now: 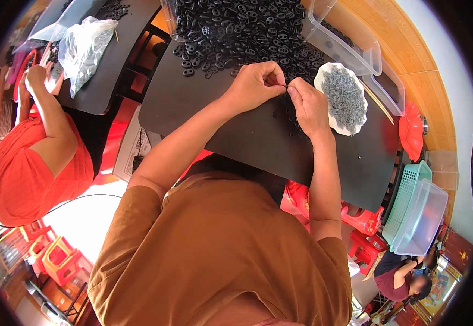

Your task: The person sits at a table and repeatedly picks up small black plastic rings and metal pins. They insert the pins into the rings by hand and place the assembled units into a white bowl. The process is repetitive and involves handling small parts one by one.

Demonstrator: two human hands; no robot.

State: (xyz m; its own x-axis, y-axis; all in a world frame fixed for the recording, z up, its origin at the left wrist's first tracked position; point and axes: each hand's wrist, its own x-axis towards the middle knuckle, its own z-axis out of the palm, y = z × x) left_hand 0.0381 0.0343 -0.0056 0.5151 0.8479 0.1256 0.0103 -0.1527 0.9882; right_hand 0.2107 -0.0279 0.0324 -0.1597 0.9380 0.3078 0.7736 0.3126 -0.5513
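Above the near part of the black table point(220, 138), my left hand point(255, 86) and my right hand point(309, 106) meet fingertip to fingertip. Both are closed in a pinch on a small dark piece point(286, 86), mostly hidden by the fingers. Just beyond them spreads a large heap of black oval plastic pieces with two holes point(242, 32), like cord locks. Beside my right hand stands a white scalloped dish point(319, 81) full of tiny grey pieces point(345, 98) that look like springs. A few small black bits point(293, 122) lie under my right wrist.
Clear plastic bins point(375, 57) and thin wooden sticks point(377, 99) lie beyond the dish. A red scalloped dish point(411, 132) and a green basket point(405, 201) are at the right. Leftward, a person in red point(41, 157) works at another table with a plastic bag point(87, 51).
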